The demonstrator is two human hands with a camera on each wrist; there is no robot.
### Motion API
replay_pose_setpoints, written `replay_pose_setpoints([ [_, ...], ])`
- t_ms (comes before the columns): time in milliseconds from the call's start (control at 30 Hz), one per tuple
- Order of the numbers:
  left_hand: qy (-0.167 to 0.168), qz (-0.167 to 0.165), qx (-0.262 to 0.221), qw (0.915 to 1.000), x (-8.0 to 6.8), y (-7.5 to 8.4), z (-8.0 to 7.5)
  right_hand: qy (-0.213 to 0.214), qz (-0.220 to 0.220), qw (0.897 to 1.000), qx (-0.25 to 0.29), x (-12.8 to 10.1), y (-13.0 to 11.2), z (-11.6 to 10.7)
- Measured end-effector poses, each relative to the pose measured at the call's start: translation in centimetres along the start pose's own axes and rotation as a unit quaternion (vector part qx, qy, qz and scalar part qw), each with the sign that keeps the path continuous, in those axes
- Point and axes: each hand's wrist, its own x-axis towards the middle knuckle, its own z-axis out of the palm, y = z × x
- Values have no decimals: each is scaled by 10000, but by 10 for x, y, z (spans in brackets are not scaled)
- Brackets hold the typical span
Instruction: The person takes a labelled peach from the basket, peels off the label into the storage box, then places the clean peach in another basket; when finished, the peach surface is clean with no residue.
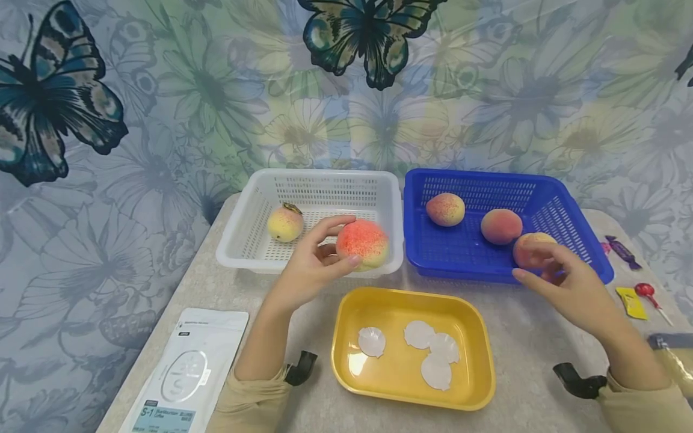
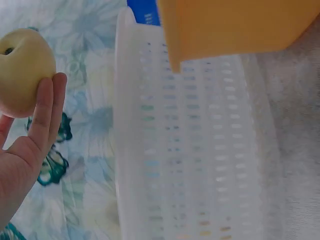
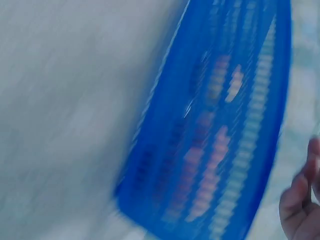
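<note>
My left hand grips a red-and-yellow peach over the front rim of the white basket; the left wrist view shows the peach in my fingers. A yellower peach lies inside that basket. The blue basket holds three peaches. My right hand hovers at the blue basket's front right, fingers relaxed beside the nearest peach and holding nothing. The right wrist view is blurred: blue basket, fingertips.
A yellow tray with several white paper pieces sits near me, between my arms. A white pouch lies front left. A purple candy, red lollipop and yellow packet lie right of the blue basket.
</note>
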Motion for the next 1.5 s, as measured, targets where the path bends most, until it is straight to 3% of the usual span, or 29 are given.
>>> replay_pose_setpoints([
  [200,-433,-54,216,9988,18,14,17,631,641,9948,-480,-1,41,-16],
  [400,-776,-54,543,9955,43,20,37,1025,1112,9875,-452,-3,64,-20],
  [700,-1066,43,926,9900,78,10,66,951,1221,9828,-1004,-3,83,-18],
  [867,-1067,-30,933,9899,95,-2,86,812,1525,9816,-813,-5,85,-15],
  [1133,-757,-36,900,9931,119,-23,116,790,1757,9804,-406,-7,87,-8],
  [1300,-597,23,1256,9903,134,-37,133,747,1834,9799,-247,-7,88,-6],
  [1500,-480,-565,1880,9794,147,-45,150,639,2016,9773,-126,-8,90,-7],
])
